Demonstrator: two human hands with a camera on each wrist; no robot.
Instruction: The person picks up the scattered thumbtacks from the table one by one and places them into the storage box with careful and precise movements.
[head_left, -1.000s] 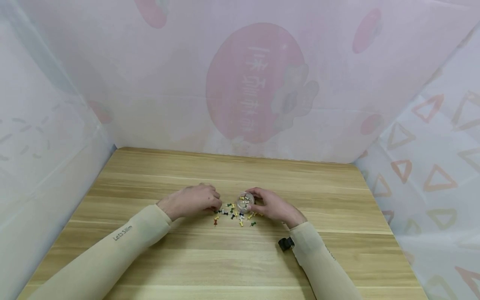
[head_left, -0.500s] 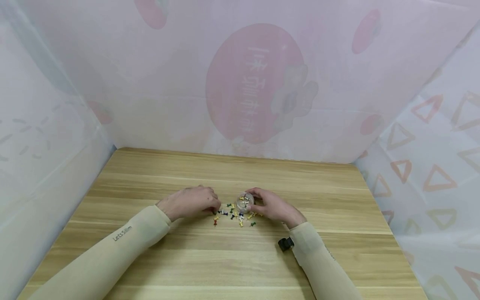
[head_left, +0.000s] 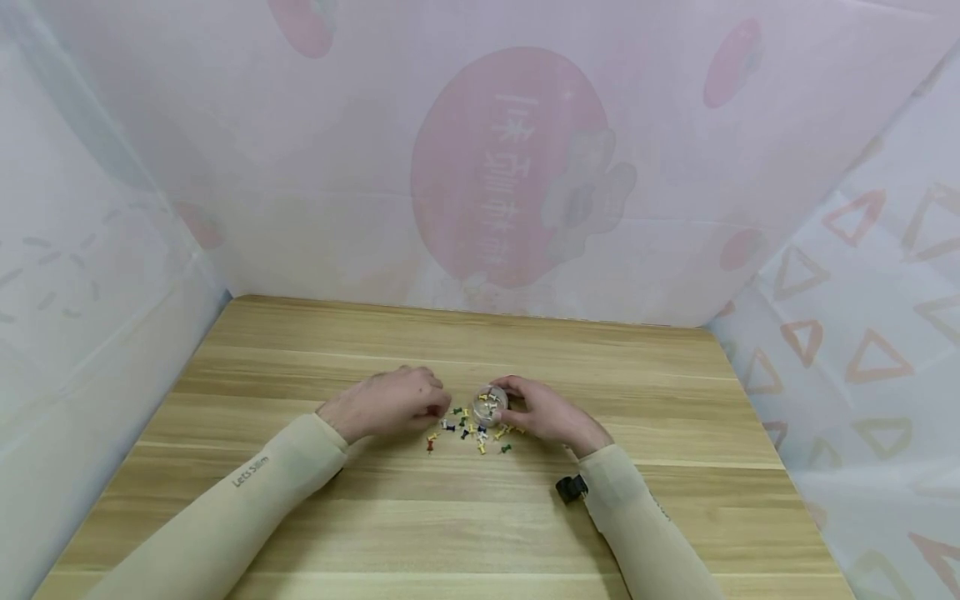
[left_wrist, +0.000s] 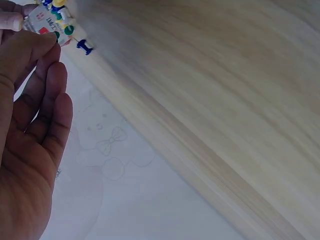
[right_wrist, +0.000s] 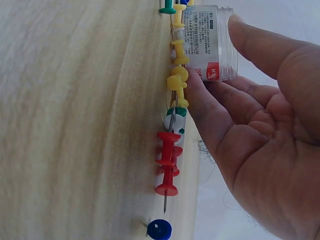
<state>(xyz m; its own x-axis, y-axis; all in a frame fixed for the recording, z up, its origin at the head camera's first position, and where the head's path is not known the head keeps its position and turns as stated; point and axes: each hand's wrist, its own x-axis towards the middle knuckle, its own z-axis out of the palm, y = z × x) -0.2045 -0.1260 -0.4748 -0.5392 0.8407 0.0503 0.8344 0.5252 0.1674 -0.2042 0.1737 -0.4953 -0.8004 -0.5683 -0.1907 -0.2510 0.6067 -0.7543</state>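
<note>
My left hand (head_left: pixel 392 402) pinches a small green push pin (left_wrist: pixel 56 36) between thumb and fingertip, mostly covered by the thumb. Beside it stands a clear plastic jar (right_wrist: pixel 227 45) with a printed label, and several push pins show through its top in the head view. My right hand (head_left: pixel 553 414) grips the jar, thumb at the rim and fingers along the far side. Loose push pins in yellow, white, blue, green and red lie in front of the jar, among them a red push pin (head_left: pixel 431 447) and a green push pin (head_left: pixel 506 448).
The wooden table (head_left: pixel 465 533) runs back to a printed backdrop (head_left: pixel 337 208), with patterned side walls left and right. A small black device (head_left: pixel 572 488) sits at the right sleeve's cuff. A blue push pin (left_wrist: pixel 84 47) lies near the left fingertips.
The left hand has picked up a green push pin from the left of the pile and shifted slightly right, toward the jar. The right hand and jar stay in place.
</note>
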